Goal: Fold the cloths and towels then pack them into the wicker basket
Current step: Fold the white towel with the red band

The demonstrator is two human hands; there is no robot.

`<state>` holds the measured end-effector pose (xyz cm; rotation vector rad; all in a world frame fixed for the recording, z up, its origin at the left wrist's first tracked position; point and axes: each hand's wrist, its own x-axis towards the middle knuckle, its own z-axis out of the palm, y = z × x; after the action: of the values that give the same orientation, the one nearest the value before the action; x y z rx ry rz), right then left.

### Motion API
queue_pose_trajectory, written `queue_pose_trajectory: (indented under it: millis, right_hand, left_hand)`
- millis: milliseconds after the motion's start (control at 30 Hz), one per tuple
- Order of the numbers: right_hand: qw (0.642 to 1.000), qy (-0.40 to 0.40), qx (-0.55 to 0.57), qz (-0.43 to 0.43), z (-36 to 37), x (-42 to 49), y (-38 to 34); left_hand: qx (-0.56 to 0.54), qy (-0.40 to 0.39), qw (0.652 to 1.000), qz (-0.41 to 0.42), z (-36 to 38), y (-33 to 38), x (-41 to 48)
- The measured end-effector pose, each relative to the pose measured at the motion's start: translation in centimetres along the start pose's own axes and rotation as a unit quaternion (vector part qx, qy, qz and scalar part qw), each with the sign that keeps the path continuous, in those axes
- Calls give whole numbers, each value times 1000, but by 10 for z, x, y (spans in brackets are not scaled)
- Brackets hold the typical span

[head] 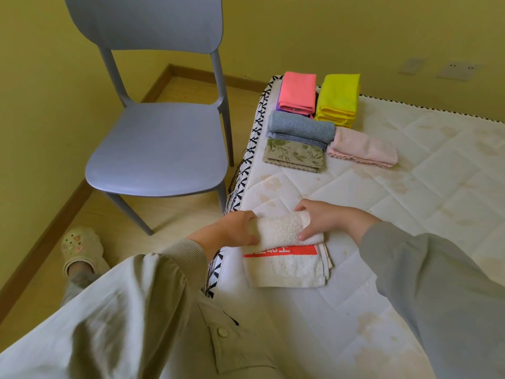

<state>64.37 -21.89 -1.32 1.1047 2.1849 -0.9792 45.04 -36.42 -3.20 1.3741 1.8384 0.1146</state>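
Note:
A white towel with a red band lies folded near the mattress's left edge. My left hand grips the towel's folded upper end from the left. My right hand holds the same fold from the right, fingers curled over it. Farther back lie folded cloths: a pink one on a purple one, a yellow stack, a grey-blue towel, a floral olive cloth and a pale pink towel. No wicker basket is in view.
The white quilted mattress fills the right side, its patterned edge running along the left. A lavender plastic chair stands on the wooden floor beside it. A slippered foot rests on the floor at left. Yellow walls close the corner.

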Motion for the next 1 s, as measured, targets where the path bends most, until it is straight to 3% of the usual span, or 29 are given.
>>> queue_pose_trajectory:
  millis: [100,200,400,500,633,767,1000]
  right_hand:
    - [1000,-17,14,18,-6,2,7]
    - [1000,-12,7,-5,-5,1,6]
    - [987,143,-21,-70,-9,4,-6]
    - [958,232,-136,-96,-10,5,-14]
    - [892,335,-269,-137,-5,4,-20]
    - [865,330,-345,-154,22,2,-14]
    - [909,248,-281,-185,25,-18,-7]
  left_hand:
    - [19,-21,1000,6,-4,-4,1]
    - [45,6,999,24,-4,-5,-1]
    - [149,177,971,62,-25,-6,5]
    - [218,233,944,82,-29,-4,9]
    - [288,286,905,125,-33,-8,9]
    - [321,267,890,185,-21,-18,-1]
    - [264,248,904,227,-14,-17,-15]
